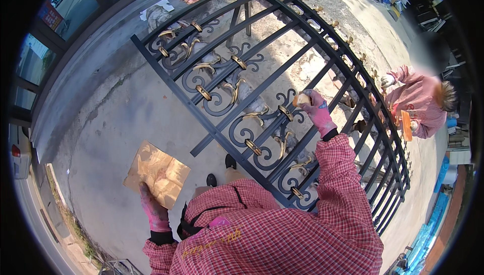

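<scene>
- My right hand (pixel 318 110), outstretched over the black wrought-iron railing (pixel 176 89), pinches a pale pad (pixel 301 100).
- My left hand (pixel 154 209), beside the railing, grips a gold-smeared sheet (pixel 157 172).

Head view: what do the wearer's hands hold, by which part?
The left hand grips a golden sheet by its near edge; the right hand, a pale pad, by its right side.

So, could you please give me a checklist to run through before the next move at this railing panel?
1. Left hand gripping the gold-smeared sheet: ok.
2. Right hand holding the small pale pad: ok.
3. Gold on the sheet wet enough: cannot tell.
4. Railing panel steady on its supports: cannot tell.
5. Co-worker apart from the right hand: ok, at the panel's far side.
</scene>
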{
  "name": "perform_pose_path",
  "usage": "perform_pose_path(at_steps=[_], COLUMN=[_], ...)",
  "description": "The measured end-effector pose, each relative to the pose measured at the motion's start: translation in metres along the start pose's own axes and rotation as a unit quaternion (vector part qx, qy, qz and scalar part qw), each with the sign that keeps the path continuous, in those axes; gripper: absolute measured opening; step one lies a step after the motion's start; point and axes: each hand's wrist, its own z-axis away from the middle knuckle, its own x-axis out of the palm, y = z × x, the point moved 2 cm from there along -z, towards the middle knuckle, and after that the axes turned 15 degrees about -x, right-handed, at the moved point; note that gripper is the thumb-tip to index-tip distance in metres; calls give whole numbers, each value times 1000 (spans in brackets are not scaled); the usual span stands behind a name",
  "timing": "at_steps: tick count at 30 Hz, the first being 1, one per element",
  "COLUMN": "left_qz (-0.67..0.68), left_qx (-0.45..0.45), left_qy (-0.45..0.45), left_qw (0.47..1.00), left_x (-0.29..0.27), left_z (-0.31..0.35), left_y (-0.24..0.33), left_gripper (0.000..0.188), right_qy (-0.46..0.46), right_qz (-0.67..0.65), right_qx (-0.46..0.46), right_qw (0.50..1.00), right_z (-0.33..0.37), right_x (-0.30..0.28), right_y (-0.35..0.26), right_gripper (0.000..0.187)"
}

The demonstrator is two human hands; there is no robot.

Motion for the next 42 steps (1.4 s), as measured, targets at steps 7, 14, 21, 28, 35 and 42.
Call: perform_pose_path(at_steps=[7,14,21,28,35,42], left_qz=[10,16,25,46,49,45], left_qx=[13,7,19,14,28,9], left_qy=[69,86,119,115,129,113], left_qw=[998,996,992,992,990,992], left_x=[13,14,11,3,-1,4], left_z=[6,12,13,10,6,4], left_y=[-14,-14,-21,-29,-33,-33], left_gripper=[64,60,64,64,61,60], right_qy=[-246,-347,-399,-395,-371,-341], right_qz=[358,475,490,430,426,363], right_qx=[-210,-273,-272,-272,-251,-259], right_qw=[876,761,725,765,786,828], right_z=[-39,-62,-72,-76,-77,-60], right_x=[27,53,64,63,59,47], right_y=[33,62,64,72,68,52], right_gripper=[29,19,18,21,24,27])
